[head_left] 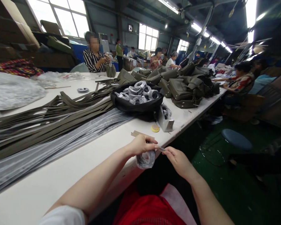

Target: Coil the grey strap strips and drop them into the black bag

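A coiled strap in clear wrap (145, 160) hangs at the table's front edge, under my left hand (142, 144), whose fingers are closed on its upper part. My right hand (175, 156) pinches the strap's free end, which stretches a short way between the two hands. Just behind my left hand lies a flat brown strip (137, 133). A yellow roll of tape (155, 128) and a grey tape dispenser (166, 122) stand beyond my hands. Farther back, a black bag (135, 106) holds several wrapped coils (140, 90).
Long olive straps (84, 115) cover the left of the white table (67, 175). Olive bags (182, 87) are piled at the back right. A person in stripes (96, 59) sits across the table. A blue stool (236, 139) stands on the floor at right.
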`<state>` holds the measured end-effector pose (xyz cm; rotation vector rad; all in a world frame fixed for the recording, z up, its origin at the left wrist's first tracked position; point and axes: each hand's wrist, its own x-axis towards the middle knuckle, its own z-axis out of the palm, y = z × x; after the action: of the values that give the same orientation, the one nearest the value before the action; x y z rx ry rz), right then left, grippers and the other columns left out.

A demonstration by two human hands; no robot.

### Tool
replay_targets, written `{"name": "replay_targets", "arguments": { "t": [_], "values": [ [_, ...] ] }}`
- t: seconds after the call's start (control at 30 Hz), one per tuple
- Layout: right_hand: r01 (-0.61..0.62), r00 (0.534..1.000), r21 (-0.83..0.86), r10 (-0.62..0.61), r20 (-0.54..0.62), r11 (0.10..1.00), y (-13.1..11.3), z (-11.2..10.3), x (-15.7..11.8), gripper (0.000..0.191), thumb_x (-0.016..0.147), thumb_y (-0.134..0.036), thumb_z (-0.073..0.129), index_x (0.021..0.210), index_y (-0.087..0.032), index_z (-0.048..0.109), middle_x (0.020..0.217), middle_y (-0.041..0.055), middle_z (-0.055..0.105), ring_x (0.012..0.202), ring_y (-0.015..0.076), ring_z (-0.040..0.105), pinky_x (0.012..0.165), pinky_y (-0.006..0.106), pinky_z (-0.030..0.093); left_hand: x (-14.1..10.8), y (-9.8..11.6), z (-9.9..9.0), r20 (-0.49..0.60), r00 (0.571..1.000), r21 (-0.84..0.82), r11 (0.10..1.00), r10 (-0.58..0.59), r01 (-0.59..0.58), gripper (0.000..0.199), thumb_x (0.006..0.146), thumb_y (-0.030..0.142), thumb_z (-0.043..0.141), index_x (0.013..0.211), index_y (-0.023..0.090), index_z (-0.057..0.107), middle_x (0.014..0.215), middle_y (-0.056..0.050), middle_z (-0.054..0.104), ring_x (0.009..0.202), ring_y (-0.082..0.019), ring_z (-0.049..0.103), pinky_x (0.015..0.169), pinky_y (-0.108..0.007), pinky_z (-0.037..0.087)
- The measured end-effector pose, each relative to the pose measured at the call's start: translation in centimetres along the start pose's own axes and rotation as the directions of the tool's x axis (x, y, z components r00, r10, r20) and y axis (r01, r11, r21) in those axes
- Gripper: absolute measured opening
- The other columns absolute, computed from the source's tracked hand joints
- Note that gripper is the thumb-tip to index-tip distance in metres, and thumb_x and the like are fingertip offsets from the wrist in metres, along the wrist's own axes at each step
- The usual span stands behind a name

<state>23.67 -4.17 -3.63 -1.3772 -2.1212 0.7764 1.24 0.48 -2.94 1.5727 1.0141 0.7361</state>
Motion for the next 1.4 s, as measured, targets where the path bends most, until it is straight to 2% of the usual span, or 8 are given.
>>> {"name": "replay_targets", "arguments": {
  "t": [0.17, 0.33, 0.5, 0.7, 1.13, 1.27, 1.33, 1.4],
  "values": [
    [0.047, 0.998, 0.212, -0.054, 0.025, 0.976, -1.0, 3.2, 0.1, 0.041, 0.095, -0.050, 0.039, 0.103, -0.018, 0.063, 0.085, 0.0074, 0.069, 0.083, 0.0229, 0.065, 0.075, 0.030, 0.048, -0.3, 0.8, 0.6, -0.137, 0.975, -0.221, 0.965, -0.175, 0.142, 0.051, 0.060, 0.055, 0.076, 0.085, 0.011, 0.074, 0.053, 0.002, 0.055, 0.045, -0.006, 0.036, 0.043, -0.021, 0.026],
    [-0.012, 0.999, 0.501, -0.012, 0.045, 0.866, -1.8, 5.8, 1.0, 0.048, 0.081, -0.062, 0.058, 0.095, -0.016, 0.062, 0.055, -0.0007, 0.056, 0.051, 0.0147, 0.054, 0.048, 0.023, 0.041, -0.3, 1.0, 1.8, -0.314, 0.919, -0.452, 0.889, -0.238, 0.076, 0.055, 0.062, 0.060, 0.074, 0.083, 0.009, 0.069, 0.054, 0.003, 0.052, 0.043, -0.005, 0.037, 0.042, -0.019, 0.027],
    [-0.047, 0.967, 0.682, 0.205, -0.152, 0.730, -1.9, 4.4, 2.3, 0.046, 0.076, -0.061, 0.065, 0.086, -0.017, 0.057, 0.049, -0.0066, 0.045, 0.035, 0.0071, 0.034, 0.034, 0.021, 0.027, -0.4, 0.9, 2.3, -0.395, 0.918, -0.291, 0.945, 0.021, -0.147, 0.055, 0.078, 0.065, 0.055, 0.090, 0.013, 0.065, 0.069, -0.001, 0.061, 0.058, -0.011, 0.054, 0.054, -0.021, 0.043],
    [0.082, 0.942, 0.816, 0.222, -0.251, 0.572, -2.9, 3.5, 3.1, 0.046, 0.075, -0.061, 0.066, 0.079, -0.018, 0.053, 0.046, -0.0093, 0.040, 0.034, 0.0053, 0.030, 0.034, 0.020, 0.032, -1.2, 1.3, 2.2, -0.231, 0.950, -0.129, 0.961, 0.211, -0.245, 0.053, 0.081, 0.067, 0.050, 0.078, 0.015, 0.056, 0.055, 0.002, 0.055, 0.049, -0.010, 0.053, 0.050, -0.021, 0.043],
    [0.108, 0.968, 0.810, 0.123, -0.217, 0.577, -3.7, 2.3, 0.9, 0.048, 0.071, -0.064, 0.068, 0.072, -0.021, 0.048, 0.048, -0.0098, 0.035, 0.037, 0.0061, 0.030, 0.036, 0.022, 0.035, -2.0, 2.3, 2.1, 0.077, 0.991, -0.462, 0.885, 0.109, -0.062, 0.059, 0.064, 0.068, 0.069, 0.078, 0.011, 0.062, 0.059, -0.003, 0.062, 0.049, -0.012, 0.058, 0.051, -0.023, 0.048],
    [0.078, 0.986, 0.679, 0.043, -0.160, 0.730, -3.4, 1.8, 0.3, 0.042, 0.078, -0.058, 0.066, 0.084, -0.018, 0.055, 0.052, -0.0067, 0.045, 0.039, 0.0073, 0.036, 0.037, 0.021, 0.032, -2.2, 2.9, 0.4, 0.038, 0.968, -0.277, 0.934, 0.247, -0.227, 0.067, 0.069, 0.071, 0.062, 0.100, 0.012, 0.065, 0.088, -0.010, 0.069, 0.077, -0.019, 0.064, 0.071, -0.030, 0.051],
    [0.051, 0.998, 0.525, -0.031, -0.046, 0.849, -3.5, 1.5, 0.3, 0.038, 0.081, -0.051, 0.065, 0.096, -0.017, 0.059, 0.063, -0.0022, 0.057, 0.048, 0.0106, 0.047, 0.045, 0.022, 0.038, -2.6, 3.5, -0.4, -0.045, 0.927, -0.043, 0.927, 0.371, -0.373, 0.064, 0.080, 0.065, 0.053, 0.121, 0.016, 0.058, 0.109, -0.012, 0.066, 0.097, -0.022, 0.061, 0.086, -0.034, 0.048],
    [0.061, 0.994, 0.375, -0.089, 0.056, 0.925, -3.8, 1.3, 0.3, 0.035, 0.081, -0.046, 0.066, 0.100, -0.017, 0.062, 0.078, 0.0016, 0.065, 0.065, 0.0156, 0.057, 0.058, 0.024, 0.044, -3.0, 4.2, -0.9, 0.030, 0.900, 0.204, 0.879, 0.435, -0.432, 0.051, 0.089, 0.054, 0.048, 0.126, 0.020, 0.057, 0.115, -0.011, 0.064, 0.103, -0.022, 0.058, 0.093, -0.034, 0.044]
  ]
}}
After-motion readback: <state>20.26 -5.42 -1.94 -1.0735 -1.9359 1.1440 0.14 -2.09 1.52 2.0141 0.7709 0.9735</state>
